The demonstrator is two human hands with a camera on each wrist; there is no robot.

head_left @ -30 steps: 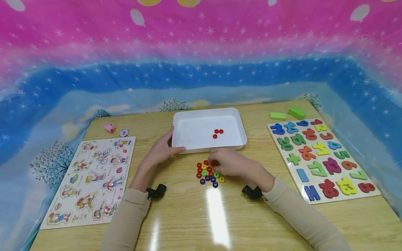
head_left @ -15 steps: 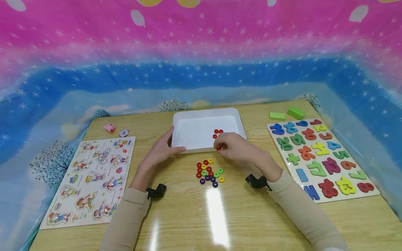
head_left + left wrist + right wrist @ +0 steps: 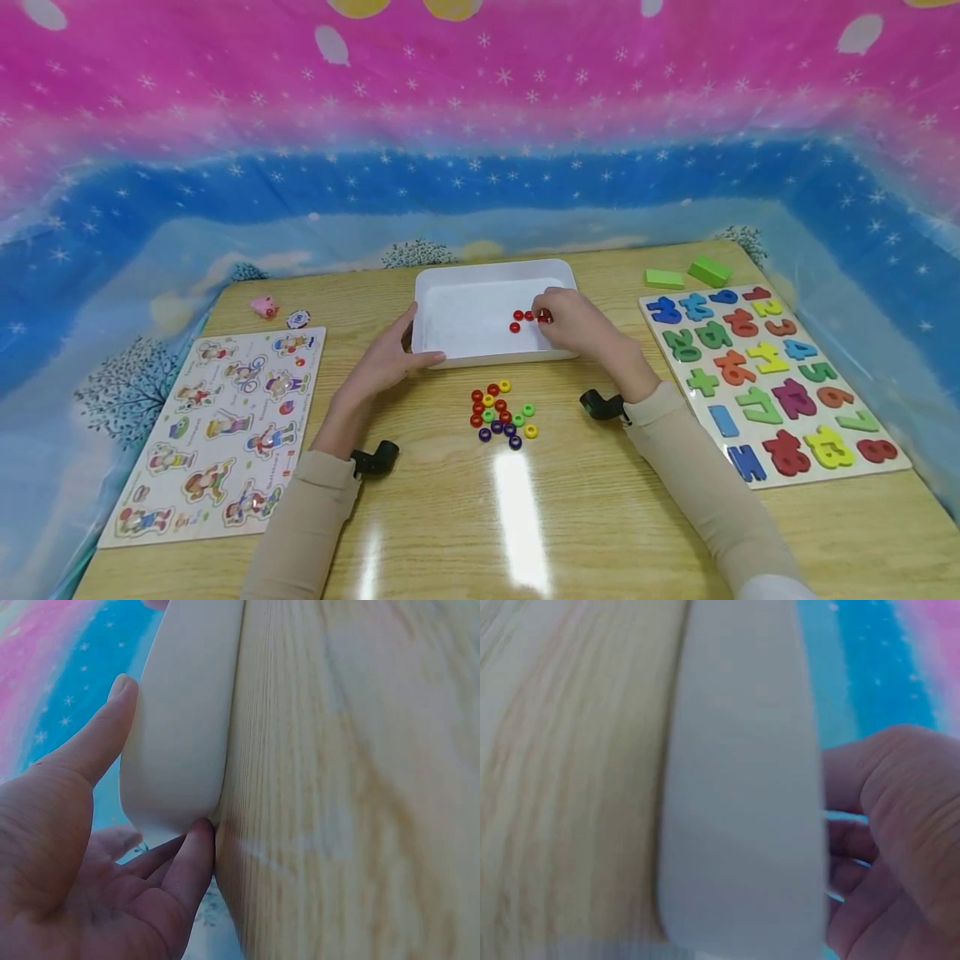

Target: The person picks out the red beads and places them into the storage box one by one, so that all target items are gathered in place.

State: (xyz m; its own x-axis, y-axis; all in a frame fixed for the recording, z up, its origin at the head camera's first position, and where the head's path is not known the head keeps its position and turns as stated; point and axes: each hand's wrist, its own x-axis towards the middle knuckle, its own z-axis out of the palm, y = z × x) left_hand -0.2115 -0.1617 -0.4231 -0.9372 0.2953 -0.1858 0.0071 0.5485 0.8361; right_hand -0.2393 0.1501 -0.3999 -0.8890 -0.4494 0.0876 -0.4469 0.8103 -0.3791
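A shallow white tray (image 3: 465, 321) lies on the wooden table, with three red beads (image 3: 514, 327) loose on its floor. My left hand (image 3: 386, 360) holds the tray's near left corner, thumb at the front rim and fingers along the side; the left wrist view shows the thumb (image 3: 112, 727) against the tray wall. Over the tray's right part, my right hand (image 3: 576, 323) pinches another red bead (image 3: 543, 317), partly covered by the fingertips. In the right wrist view the tray wall hides those fingertips. In front of the tray lies a cluster of red, yellow, green and purple beads (image 3: 497, 427).
A picture puzzle board (image 3: 225, 433) lies at the left, with a pink pig figure (image 3: 264, 307) and a poker chip (image 3: 298, 319) behind it. On the right is a number puzzle board (image 3: 772, 383), with two green blocks (image 3: 708, 270) beyond it. Patterned cloth surrounds the table's back and sides.
My right hand has picked a red bead from the cluster and carried it forward over the tray's right part. My left hand has stayed at the tray's corner.
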